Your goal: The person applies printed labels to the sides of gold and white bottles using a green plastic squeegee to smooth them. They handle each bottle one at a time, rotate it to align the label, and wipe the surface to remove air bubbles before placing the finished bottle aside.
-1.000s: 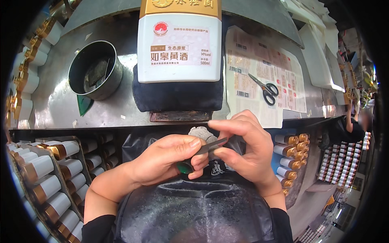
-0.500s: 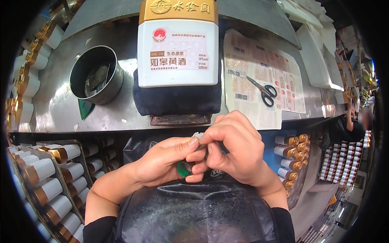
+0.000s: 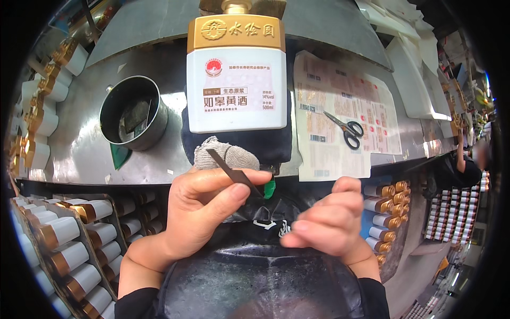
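My left hand (image 3: 194,210) pinches a thin, dark, flat blade-like strip (image 3: 226,166) between thumb and forefinger. A bunched grey knitted cloth (image 3: 226,154) shows just beyond that forefinger, against the hand. Past the fingertip is a small green piece (image 3: 270,188); whether it is held cannot be made out. My right hand (image 3: 329,218) is off to the right, fingers curled and smeared by motion, with nothing visible in them. Ahead, a white bottle (image 3: 239,117) with a gold shoulder and a pale front label rests on a dark cloth pad (image 3: 273,142).
A dark metal pot (image 3: 161,116) holding flat pieces stands left on the steel table, beside a green scrap (image 3: 119,155). Black-handled scissors (image 3: 351,135) lie on label sheets (image 3: 390,130) at right. Racked bottles (image 3: 58,228) flank me. Another person (image 3: 467,165) is far right.
My hands have come apart, the right one moving right and down. The dark strip and more of the grey cloth now show at my left hand. The table scene sits slightly lower in view.
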The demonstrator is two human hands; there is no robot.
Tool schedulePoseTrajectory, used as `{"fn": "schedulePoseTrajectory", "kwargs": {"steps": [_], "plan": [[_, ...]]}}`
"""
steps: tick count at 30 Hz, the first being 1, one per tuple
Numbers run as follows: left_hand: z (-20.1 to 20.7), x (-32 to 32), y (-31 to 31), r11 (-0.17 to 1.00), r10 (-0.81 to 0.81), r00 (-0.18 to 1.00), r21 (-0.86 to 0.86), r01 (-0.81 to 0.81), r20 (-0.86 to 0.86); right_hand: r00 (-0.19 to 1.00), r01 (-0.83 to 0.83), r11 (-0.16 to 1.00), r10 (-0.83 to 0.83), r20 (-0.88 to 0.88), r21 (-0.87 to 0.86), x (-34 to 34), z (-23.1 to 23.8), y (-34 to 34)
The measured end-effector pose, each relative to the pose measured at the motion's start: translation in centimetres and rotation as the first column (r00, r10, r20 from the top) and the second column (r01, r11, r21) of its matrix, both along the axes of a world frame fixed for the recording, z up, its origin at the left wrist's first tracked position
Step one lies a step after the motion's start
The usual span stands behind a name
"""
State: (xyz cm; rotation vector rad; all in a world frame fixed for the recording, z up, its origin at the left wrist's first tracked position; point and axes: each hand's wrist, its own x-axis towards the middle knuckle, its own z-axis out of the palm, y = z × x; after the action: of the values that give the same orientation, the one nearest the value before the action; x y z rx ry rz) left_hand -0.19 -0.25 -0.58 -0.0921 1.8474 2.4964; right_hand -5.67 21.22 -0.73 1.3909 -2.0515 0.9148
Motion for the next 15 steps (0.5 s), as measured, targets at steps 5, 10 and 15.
{"fn": "schedulePoseTrajectory", "kwargs": {"steps": [5, 10, 15], "plan": [[0.9, -0.8, 0.6, 0.957, 0.067, 0.998, -0.284, -0.063, 0.002, 0.97, 0.198, 0.974, -0.178, -0.167, 0.109, -0.1, -2.2, -2.8], [0.7, -1.1, 0.5, 0.919, 0.082, 0.997, -0.387, -0.071, 0.01, 0.976, 0.171, 0.985, -0.171, -0.136, -0.014, -0.8, -2.5, -3.4], [0.1, -1.4, 0.7, 0.852, 0.142, 0.988, -0.499, -0.156, -0.066, 0.995, 0.098, 0.995, -0.098, -0.008, -0.009, -1.1, -3.0, -3.5]]}}
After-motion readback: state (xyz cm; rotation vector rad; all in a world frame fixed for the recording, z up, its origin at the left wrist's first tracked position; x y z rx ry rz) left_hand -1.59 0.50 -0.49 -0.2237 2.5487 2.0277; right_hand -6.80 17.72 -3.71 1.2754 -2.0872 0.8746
